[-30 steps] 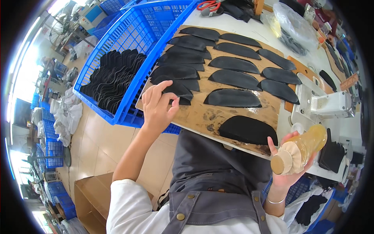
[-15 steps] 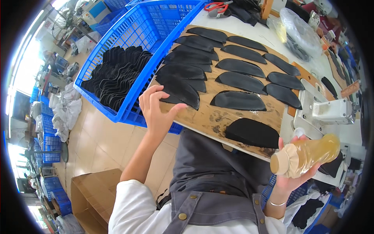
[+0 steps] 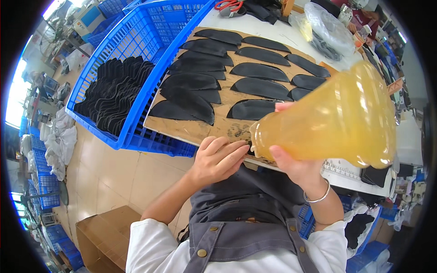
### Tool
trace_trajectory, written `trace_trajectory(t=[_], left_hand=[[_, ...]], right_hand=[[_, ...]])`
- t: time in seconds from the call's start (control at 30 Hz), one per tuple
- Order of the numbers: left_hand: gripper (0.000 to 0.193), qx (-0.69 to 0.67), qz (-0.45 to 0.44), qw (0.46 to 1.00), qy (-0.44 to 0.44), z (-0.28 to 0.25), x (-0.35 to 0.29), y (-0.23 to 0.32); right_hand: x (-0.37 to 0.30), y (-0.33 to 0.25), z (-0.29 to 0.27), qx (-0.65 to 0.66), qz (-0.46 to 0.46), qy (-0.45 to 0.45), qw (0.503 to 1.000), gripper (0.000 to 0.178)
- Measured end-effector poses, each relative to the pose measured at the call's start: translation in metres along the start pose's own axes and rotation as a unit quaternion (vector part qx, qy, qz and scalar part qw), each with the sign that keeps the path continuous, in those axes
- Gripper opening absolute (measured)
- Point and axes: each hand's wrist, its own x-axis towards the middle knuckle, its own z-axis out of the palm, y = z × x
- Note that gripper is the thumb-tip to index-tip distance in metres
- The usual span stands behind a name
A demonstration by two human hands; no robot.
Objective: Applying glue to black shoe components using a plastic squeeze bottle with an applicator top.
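Note:
My right hand (image 3: pixel 300 168) is wrapped round a clear plastic bottle (image 3: pixel 332 118) of yellow liquid, tilted over the near right part of a brown board (image 3: pixel 182 127). The bottle's broad end is up and close to view; its mouth is hidden. At the board's near edge my left hand (image 3: pixel 217 159) has its fingers together. Their tips meet a black curved piece (image 3: pixel 249 146), of which only a sliver shows beside the bottle. Rows of similar dark, half-moon pieces (image 3: pixel 259 71) lie on the board, some overlapping at its left side.
Left of the board stands a blue plastic crate (image 3: pixel 132 123) with a stack of black pieces (image 3: pixel 114 93). Red-handled scissors (image 3: pixel 230 7) and a clear plastic bag (image 3: pixel 330 29) lie at the back of the white table. A cardboard box (image 3: pixel 107 236) is on the floor.
The bottle has been raised and tipped over the board, moving left and closer to view. My left hand has come from the left pieces to the near edge, its fingers closing together.

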Motion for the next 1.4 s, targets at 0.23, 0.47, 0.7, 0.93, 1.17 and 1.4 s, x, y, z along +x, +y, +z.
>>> trace_trajectory(t=[0.23, 0.47, 0.7, 0.93, 1.17, 1.4], left_hand=[[0.037, -0.005, 0.002, 1.0, 0.003, 0.004, 0.001, -0.002], [0.037, 0.011, -0.002, 1.0, -0.004, 0.003, -0.002, -0.006], [0.036, 0.004, 0.007, 1.0, 0.004, 0.003, 0.001, -0.007], [0.037, -0.019, -0.006, 1.0, 0.001, 0.008, 0.0, -0.005], [0.038, 0.002, 0.0, 1.0, -0.022, 0.002, 0.003, -0.004], [0.026, -0.018, -0.03, 0.999, 0.019, -0.001, 0.033, 0.012]], right_hand=[[-0.008, 0.005, -0.001, -0.135, -0.04, -0.088, 0.986, 0.046], [-0.025, -0.005, -0.044, -0.135, 0.117, 0.084, 0.98, 0.042], [-0.026, -0.019, -0.052, 0.0, 0.051, 0.162, 0.985, 0.056], [-0.016, 0.007, 0.003, -0.128, 0.02, -0.039, 0.991, 0.046], [-0.056, -0.005, -0.055, -0.19, 0.143, 0.077, 0.968, 0.037], [-0.086, 0.017, -0.113, 0.15, 0.08, 0.339, 0.925, 0.065]])
